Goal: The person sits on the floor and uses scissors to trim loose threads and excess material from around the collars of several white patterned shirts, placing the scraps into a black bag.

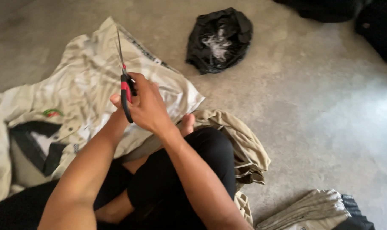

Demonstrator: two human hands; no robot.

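My right hand [148, 106] grips a pair of scissors [125, 91] with red and black handles. Their thin blades point up and away over a cream shirt [82, 81] spread on the concrete floor. The shirt has a black collar and a small red and green badge. My left hand [115, 101] sits just behind the right one and is mostly hidden; only a thumb tip shows by the scissor handle, so its grip is unclear. I sit cross-legged in black trousers [180, 170], with a bare foot showing beside my knee.
A black plastic bag [219, 40] holding pale thread scraps lies ahead on the floor. A crumpled beige garment [244, 145] rests by my right knee. Folded beige clothes [312, 211] lie at the bottom right. Dark bundles [372, 25] fill the top right corner.
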